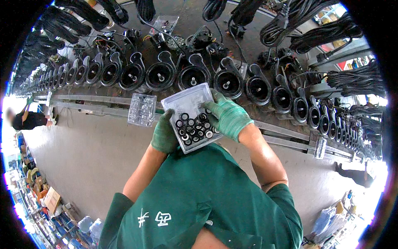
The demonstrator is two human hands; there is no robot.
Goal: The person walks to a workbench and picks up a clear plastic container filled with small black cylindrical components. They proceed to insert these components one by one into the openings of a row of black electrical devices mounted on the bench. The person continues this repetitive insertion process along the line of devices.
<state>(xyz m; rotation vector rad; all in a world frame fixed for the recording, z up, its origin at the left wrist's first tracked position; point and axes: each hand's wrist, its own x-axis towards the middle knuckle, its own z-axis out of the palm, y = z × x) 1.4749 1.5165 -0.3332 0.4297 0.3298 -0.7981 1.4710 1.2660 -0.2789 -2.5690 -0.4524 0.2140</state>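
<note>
In front of my chest a clear plastic box (187, 99) is tilted, with several small black ring-shaped parts with pale centres (194, 128) gathered in its lower half. My left hand (165, 135), in a green glove, grips the box's left side, thumb up along the wall. My right hand (230, 116), gloved too, is closed over the right side, its fingertips reaching inside beside the ring parts. Whether those fingertips also pinch a part is hidden. Just beyond the box stands a row of round black housings with curved spouts (194, 76), each with a metal shaft in its middle.
Left of the box, a second clear plastic box (142, 109) sits at the metal rail (95, 98) along the bench's near edge. Bundled black cables (286, 25) hang over the bench. A small bag of parts (164, 25) lies farther back. People stand far left and right.
</note>
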